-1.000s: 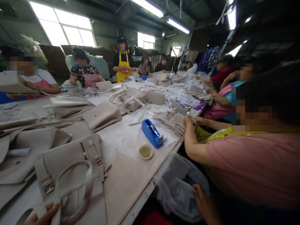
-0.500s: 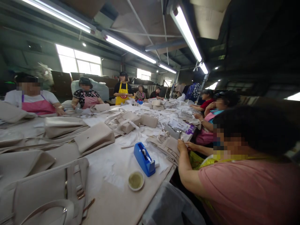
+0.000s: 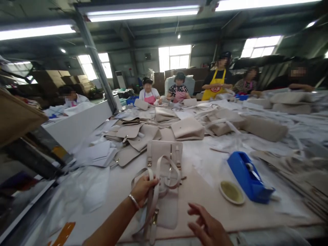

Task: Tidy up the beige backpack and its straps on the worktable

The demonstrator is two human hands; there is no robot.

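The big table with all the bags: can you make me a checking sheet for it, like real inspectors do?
Surface: pale worktable, mostly covered.
Job's things: beige handbag with buckles, lying down; pale strap, held.
Clutter: blue tape dispenser beside a round dish; more beige bags, white papers, clear plastic.
Hands: left hand grips the pale strap; right hand is open, holding nothing.
Cables: nothing seen on the table.
Surroundings: people in aprons across the table, tube lights overhead, windows behind.

This is a workshop — aproned workers at twelve o'clock, bags heaped across the worktop, cartons at ten.
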